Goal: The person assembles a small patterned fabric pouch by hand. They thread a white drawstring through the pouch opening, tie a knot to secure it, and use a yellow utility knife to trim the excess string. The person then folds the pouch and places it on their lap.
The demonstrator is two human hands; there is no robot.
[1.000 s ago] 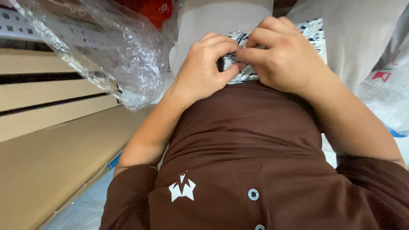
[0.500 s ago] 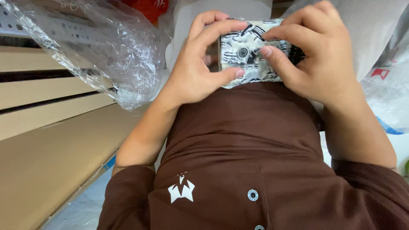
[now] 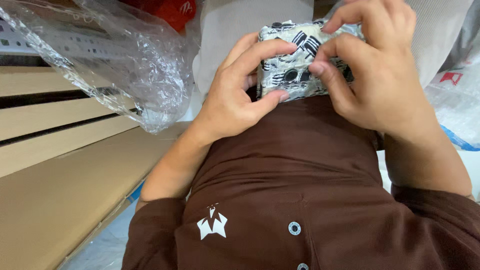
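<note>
**Both hands on a small patterned fabric bundle, held at the chest**

Left hand (image 3: 235, 97) grips the folded black-and-white patterned fabric (image 3: 295, 65) from its 9 o'clock side: fingers curl over the top edge, thumb presses the bottom edge. Right hand (image 3: 380, 75) clamps it from 3 o'clock, fingertips pinching down on the front face. Both hands closed on the fabric, touching each other's fingertips near the middle.

Fabric sits at 12 o'clock in the view, just above the person's brown shirt (image 3: 300, 200), touching its upper edge. Dark round buttons show on the fabric. Shirt has a white star-shaped emblem (image 3: 212, 226) at 6 o'clock and snap buttons beside it.

Crumpled clear plastic bag (image 3: 120, 65) at 10 o'clock, well apart from the hands, lying over stacked flat cardboard (image 3: 55, 200) that fills 8–9 o'clock. A red item (image 3: 170, 10) shows behind the bag at 11 o'clock. More plastic wrap (image 3: 457, 110) at 3 o'clock, just beside the right forearm.
</note>
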